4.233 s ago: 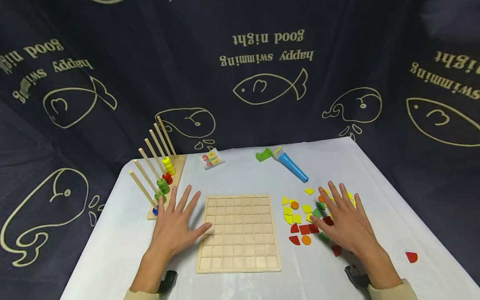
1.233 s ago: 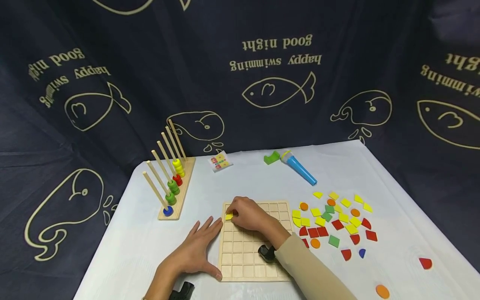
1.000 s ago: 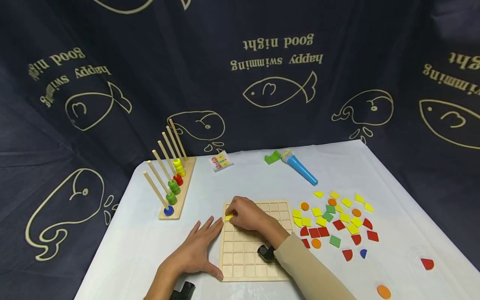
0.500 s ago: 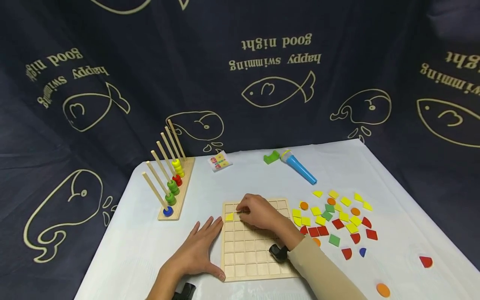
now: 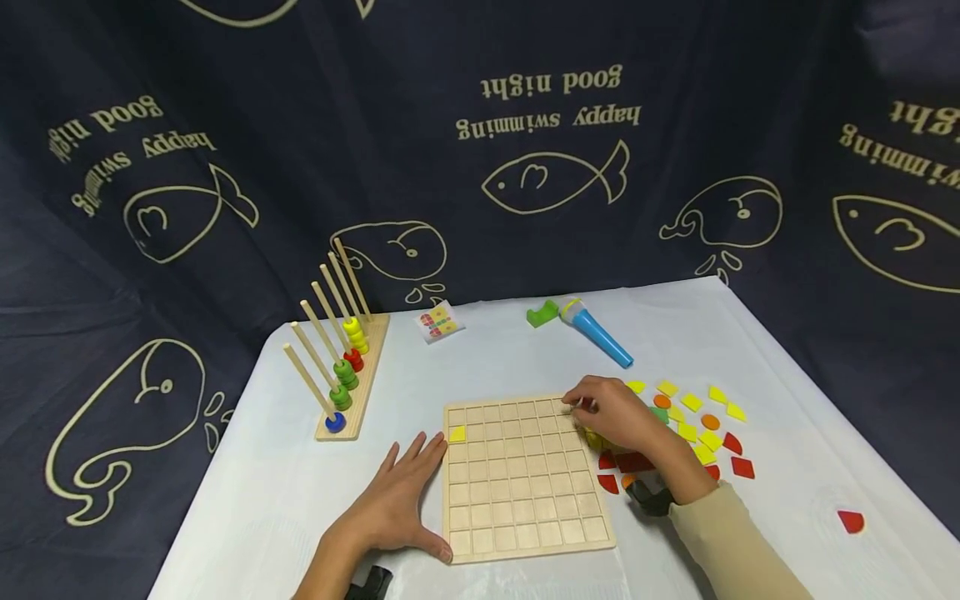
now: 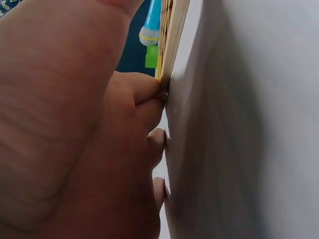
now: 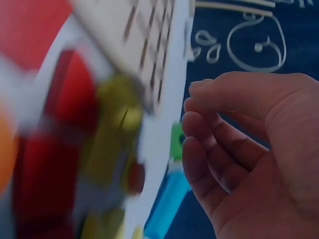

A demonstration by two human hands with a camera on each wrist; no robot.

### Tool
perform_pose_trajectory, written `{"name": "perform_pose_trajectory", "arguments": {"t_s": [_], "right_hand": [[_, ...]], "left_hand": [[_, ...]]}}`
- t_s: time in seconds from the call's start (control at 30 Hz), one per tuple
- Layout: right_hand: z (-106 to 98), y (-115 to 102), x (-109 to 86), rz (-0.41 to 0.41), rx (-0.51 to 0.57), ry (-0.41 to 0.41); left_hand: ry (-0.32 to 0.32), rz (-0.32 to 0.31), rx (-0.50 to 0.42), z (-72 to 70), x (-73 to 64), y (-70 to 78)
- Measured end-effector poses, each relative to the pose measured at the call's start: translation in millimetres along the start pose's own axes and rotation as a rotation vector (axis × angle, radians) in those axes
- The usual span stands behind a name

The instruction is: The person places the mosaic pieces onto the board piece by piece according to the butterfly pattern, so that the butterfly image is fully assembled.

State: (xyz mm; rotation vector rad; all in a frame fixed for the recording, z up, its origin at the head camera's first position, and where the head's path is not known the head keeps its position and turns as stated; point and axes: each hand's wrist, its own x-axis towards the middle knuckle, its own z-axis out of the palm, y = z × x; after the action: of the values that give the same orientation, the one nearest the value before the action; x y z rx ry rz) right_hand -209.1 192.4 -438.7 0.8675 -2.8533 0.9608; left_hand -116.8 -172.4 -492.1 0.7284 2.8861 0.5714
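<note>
A wooden grid board (image 5: 517, 490) lies on the white table in the head view. One yellow square tile (image 5: 457, 433) sits in a cell of its left column, second row from the far side. My left hand (image 5: 393, 504) rests flat, its fingertips and thumb against the board's left edge; the left wrist view shows the board's side (image 6: 174, 37) right at the fingertips. Over the board's far right corner is my right hand (image 5: 618, 417), fingers loosely bent. In the right wrist view that hand (image 7: 254, 139) has nothing between thumb and fingers. Beneath it, several tiles are partly hidden.
Loose yellow tiles (image 5: 710, 441), red tiles (image 5: 742, 467) and orange discs (image 5: 710, 422) are spread right of the board. Farther back lie a butterfly pattern card (image 5: 439, 322), a green block (image 5: 543, 313) and a blue toy microphone (image 5: 600, 335). A peg bead rack (image 5: 367, 375) stands at left.
My right hand set the yellow square tile into the board, let go, and moved right to the loose tiles. My left hand, earlier spread beside the rack, came to the board's edge and stays there.
</note>
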Motion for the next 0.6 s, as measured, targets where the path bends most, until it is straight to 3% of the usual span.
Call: {"name": "perform_pose_trajectory", "arguments": {"t_s": [0.3, 0.6], "right_hand": [[-12, 32, -22.7, 0.219, -0.069, -0.03], [-14, 46, -23.4, 0.315, -0.118, -0.011]], "left_hand": [[0.001, 0.0, -0.003, 1.0, -0.5, -1.8], [0.0, -0.001, -0.017, 1.0, 0.5, -1.4]]}}
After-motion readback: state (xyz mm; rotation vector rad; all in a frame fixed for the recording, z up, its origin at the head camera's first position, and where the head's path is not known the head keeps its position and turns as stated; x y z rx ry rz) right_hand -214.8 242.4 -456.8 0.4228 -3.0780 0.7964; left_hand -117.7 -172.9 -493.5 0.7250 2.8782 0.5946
